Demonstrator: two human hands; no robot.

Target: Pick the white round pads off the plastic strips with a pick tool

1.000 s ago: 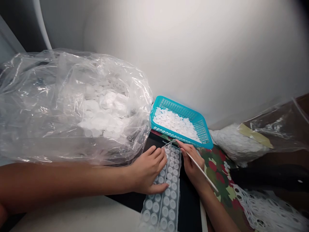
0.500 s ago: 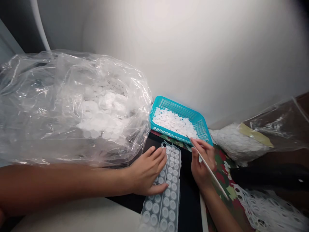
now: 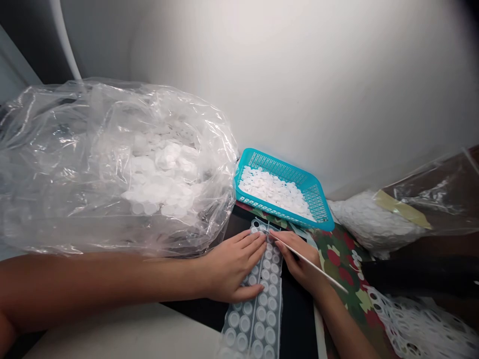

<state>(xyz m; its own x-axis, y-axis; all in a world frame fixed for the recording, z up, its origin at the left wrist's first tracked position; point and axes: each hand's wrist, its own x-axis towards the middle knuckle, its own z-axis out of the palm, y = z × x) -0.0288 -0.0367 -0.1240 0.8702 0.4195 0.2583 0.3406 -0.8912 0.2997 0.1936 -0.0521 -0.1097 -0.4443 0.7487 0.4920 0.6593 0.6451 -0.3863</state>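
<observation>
My left hand [image 3: 235,267] lies with fingers stretched over a translucent plastic sheet [image 3: 251,319] that carries rows of round ring-shaped cups. Its fingertips rest near the sheet's far end. In my right hand [image 3: 297,259] is a thin white stick [image 3: 318,269], pinched between thumb and fingers. The stick's tip is at the sheet's far end, beside my left fingertips, and is partly hidden by my fingers. Just beyond both hands sits a turquoise basket [image 3: 286,218] holding many small white discs [image 3: 275,189].
A large clear plastic bag [image 3: 93,164] of white round pieces fills the left side. Another bag of white pieces [image 3: 374,219] lies on the right. Perforated white strips [image 3: 422,324] lie at the lower right, by a flowered cloth [image 3: 340,259]. A pale wall [image 3: 299,75] stands behind.
My right hand has moved left and down from the basket's front edge to the far end of the sheet, still pinching the stick. My left hand remains on the sheet.
</observation>
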